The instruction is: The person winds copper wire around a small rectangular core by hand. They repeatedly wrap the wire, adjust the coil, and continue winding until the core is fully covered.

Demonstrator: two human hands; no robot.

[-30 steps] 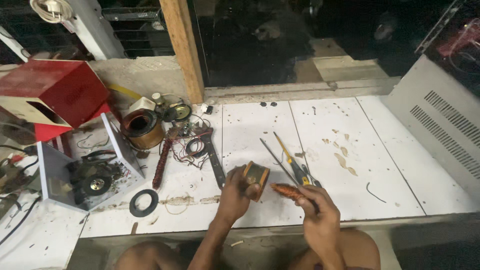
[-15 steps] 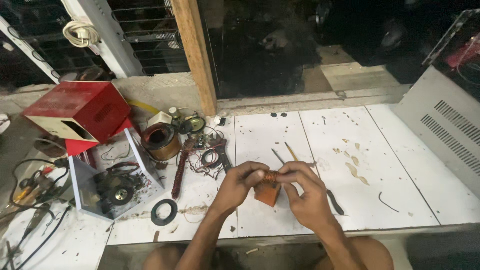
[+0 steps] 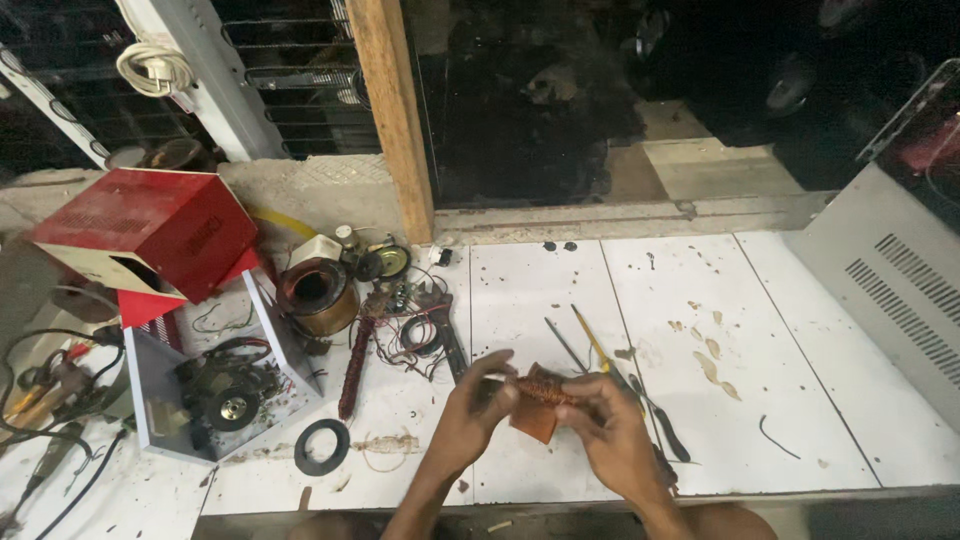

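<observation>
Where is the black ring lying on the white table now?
In the head view, the black ring lies at lower left on the white table, beside the open grey box.

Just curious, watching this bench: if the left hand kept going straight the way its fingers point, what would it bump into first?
The left hand points right, toward the copper-wound coil that it already touches; just beyond it is the right hand on the same piece. Depth is hard to judge.

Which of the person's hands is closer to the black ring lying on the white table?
Left. The left hand holds the copper coil just right of the black ring. The right hand grips the coil's other side, farther from the ring.
</observation>
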